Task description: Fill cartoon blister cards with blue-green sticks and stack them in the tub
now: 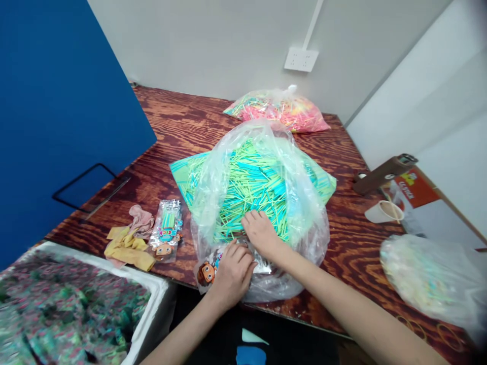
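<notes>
A large clear plastic bag (262, 289) lies open in front of me, full of thin green and blue sticks (253, 182). At its near edge my left hand (236, 266) is closed on a small printed packet (207, 274) with a cartoon face; part of the packet lies under my fingers. My right hand (262, 233) is just beyond it, fingers curled down at the near side of the sticks. Whatever its fingertips hold is hidden. Left of the bag lies another printed packet (167, 230), with green and blue sticks inside.
A tied bag of pink and green sticks (285, 109) lies at the back. Yellow gloves (131, 248) and a foam box (155, 289) of packets are at left. On the right are a brown bottle (384, 175), a paper cup (382, 212) and another plastic bag (426, 274).
</notes>
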Tool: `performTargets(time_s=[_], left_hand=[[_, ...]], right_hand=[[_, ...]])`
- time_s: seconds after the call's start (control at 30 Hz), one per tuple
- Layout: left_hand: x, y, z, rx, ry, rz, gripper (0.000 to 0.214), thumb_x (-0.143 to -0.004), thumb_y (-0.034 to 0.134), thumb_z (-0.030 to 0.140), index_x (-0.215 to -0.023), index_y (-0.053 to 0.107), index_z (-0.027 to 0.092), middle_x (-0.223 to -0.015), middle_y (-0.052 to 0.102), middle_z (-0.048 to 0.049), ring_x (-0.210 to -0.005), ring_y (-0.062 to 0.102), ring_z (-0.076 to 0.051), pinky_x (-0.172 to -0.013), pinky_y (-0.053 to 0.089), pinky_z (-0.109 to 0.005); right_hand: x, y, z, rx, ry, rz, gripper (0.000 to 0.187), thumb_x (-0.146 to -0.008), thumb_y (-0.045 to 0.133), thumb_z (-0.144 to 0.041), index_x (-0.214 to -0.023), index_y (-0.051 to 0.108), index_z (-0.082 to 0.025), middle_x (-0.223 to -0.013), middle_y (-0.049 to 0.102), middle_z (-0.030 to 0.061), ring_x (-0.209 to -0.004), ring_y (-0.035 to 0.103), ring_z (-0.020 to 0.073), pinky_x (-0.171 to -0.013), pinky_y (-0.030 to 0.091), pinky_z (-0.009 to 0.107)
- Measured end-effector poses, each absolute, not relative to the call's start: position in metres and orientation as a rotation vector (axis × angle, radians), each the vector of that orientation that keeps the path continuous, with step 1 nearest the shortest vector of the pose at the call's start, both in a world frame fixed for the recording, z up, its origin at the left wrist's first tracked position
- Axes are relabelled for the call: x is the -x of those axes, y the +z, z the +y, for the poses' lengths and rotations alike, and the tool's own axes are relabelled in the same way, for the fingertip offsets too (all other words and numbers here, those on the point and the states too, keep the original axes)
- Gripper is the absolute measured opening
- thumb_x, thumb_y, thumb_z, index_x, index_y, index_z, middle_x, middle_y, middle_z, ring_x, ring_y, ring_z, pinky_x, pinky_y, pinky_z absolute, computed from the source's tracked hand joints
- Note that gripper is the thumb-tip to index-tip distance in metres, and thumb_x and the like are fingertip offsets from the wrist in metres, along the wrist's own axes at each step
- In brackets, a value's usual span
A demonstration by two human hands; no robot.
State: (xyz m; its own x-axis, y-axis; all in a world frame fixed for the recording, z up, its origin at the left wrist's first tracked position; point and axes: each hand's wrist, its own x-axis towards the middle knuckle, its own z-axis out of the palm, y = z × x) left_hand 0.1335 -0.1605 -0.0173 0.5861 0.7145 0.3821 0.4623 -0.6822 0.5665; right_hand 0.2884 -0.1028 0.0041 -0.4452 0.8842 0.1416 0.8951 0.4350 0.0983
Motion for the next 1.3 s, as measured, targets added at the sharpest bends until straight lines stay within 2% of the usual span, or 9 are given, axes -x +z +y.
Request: performTargets(time_s=[0.23, 0.47, 0.6, 0.73, 0.83, 0.93, 1.03, 1.13, 1.3], left_hand=[[-0.133, -0.020, -0.161, -2.408, 0.849, 0.946, 0.011, -0.092, 0.050, 0.014, -0.089, 0.060, 0.019, -0.091, 0.064, -0.0055, -0.099, 0.060, -0.021, -0.108, 0.039, -0.052], [-0.135, -0.016, -0.159, -2.410, 0.816, 0.926, 0.010, -0.092, 0.051, 0.016, -0.089, 0.060, 0.019, -0.091, 0.063, -0.0056, -0.097, 0.057, -0.022, -0.105, 0.040, -0.052], [-0.136, -0.014, -0.158, -2.424, 0.763, 0.924, 0.010, -0.092, 0.052, 0.016, -0.089, 0.060, 0.019, -0.092, 0.062, -0.0057, -0.096, 0.057, -0.022, -0.105, 0.040, -0.052], [-0.136, -0.011, -0.159, -2.441, 0.722, 0.940, 0.008, -0.091, 0.054, 0.016, -0.092, 0.061, 0.019, -0.093, 0.061, -0.0061, -0.098, 0.056, -0.023, -0.103, 0.041, -0.052], [-0.138, -0.007, -0.158, -2.470, 0.705, 0.935, 0.008, -0.091, 0.054, 0.017, -0.096, 0.061, 0.020, -0.093, 0.062, -0.0056, -0.098, 0.057, -0.023, -0.104, 0.040, -0.055], [-0.139, -0.003, -0.158, -2.500, 0.677, 0.925, 0.010, -0.091, 0.055, 0.018, -0.098, 0.061, 0.021, -0.094, 0.062, -0.0056, -0.099, 0.057, -0.024, -0.105, 0.039, -0.055], [-0.140, -0.001, -0.157, -2.524, 0.627, 0.928, 0.011, -0.090, 0.056, 0.019, -0.100, 0.061, 0.020, -0.095, 0.062, -0.0057, -0.099, 0.056, -0.024, -0.106, 0.038, -0.055], [-0.140, 0.001, -0.157, -2.532, 0.580, 0.938, 0.011, -0.090, 0.057, 0.019, -0.100, 0.061, 0.020, -0.096, 0.062, -0.0056, -0.100, 0.055, -0.024, -0.107, 0.036, -0.056], [-0.139, 0.004, -0.156, -2.533, 0.520, 0.934, 0.012, -0.087, 0.060, 0.016, -0.099, 0.062, 0.020, -0.097, 0.063, -0.0049, -0.101, 0.057, -0.024, -0.109, 0.035, -0.057]], right_hand=[[-0.307, 0.024, -0.079, 1.725, 0.040, -2.305, 0.016, -0.097, 0.041, -0.016, -0.093, 0.057, -0.019, -0.089, 0.068, 0.0083, -0.086, 0.057, 0.0234, -0.073, 0.033, 0.032], [-0.325, 0.036, -0.066, 1.763, 0.645, -2.030, 0.013, -0.093, 0.049, -0.018, -0.081, 0.052, -0.022, -0.071, 0.069, -0.0018, -0.064, 0.062, 0.0159, -0.059, 0.034, 0.024], [-0.338, 0.031, -0.065, 1.767, 0.588, -2.004, 0.017, -0.094, 0.046, -0.021, -0.078, 0.050, -0.021, -0.074, 0.066, -0.0017, -0.068, 0.060, 0.0161, -0.061, 0.038, 0.024], [-0.346, 0.026, -0.073, 1.777, 0.468, -2.004, 0.018, -0.095, 0.045, -0.022, -0.081, 0.054, -0.020, -0.084, 0.064, 0.0034, -0.083, 0.056, 0.0206, -0.071, 0.039, 0.029], [-0.349, 0.026, -0.083, 1.780, 0.230, -2.043, 0.011, -0.095, 0.046, -0.020, -0.094, 0.057, -0.020, -0.098, 0.063, 0.0074, -0.096, 0.052, 0.0237, -0.080, 0.038, 0.033], [-0.351, 0.028, -0.091, 1.805, 0.025, -2.073, 0.013, -0.096, 0.046, -0.020, -0.088, 0.056, -0.020, -0.098, 0.062, 0.0087, -0.094, 0.052, 0.0248, -0.079, 0.035, 0.034], [-0.355, 0.025, -0.094, 1.836, 0.127, -2.044, 0.021, -0.097, 0.042, -0.019, -0.079, 0.052, -0.021, -0.082, 0.063, 0.0054, -0.080, 0.055, 0.0222, -0.071, 0.033, 0.031], [-0.361, 0.021, -0.094, 1.857, 0.242, -1.978, 0.018, -0.096, 0.042, -0.019, -0.079, 0.047, -0.023, -0.069, 0.062, 0.0009, -0.067, 0.056, 0.0199, -0.065, 0.033, 0.028], [-0.377, 0.040, -0.089, 1.686, 0.315, -1.697, 0.020, -0.095, 0.043, -0.029, -0.076, 0.043, -0.024, -0.079, 0.065, 0.0038, -0.076, 0.058, 0.0210, -0.070, 0.040, 0.030]])
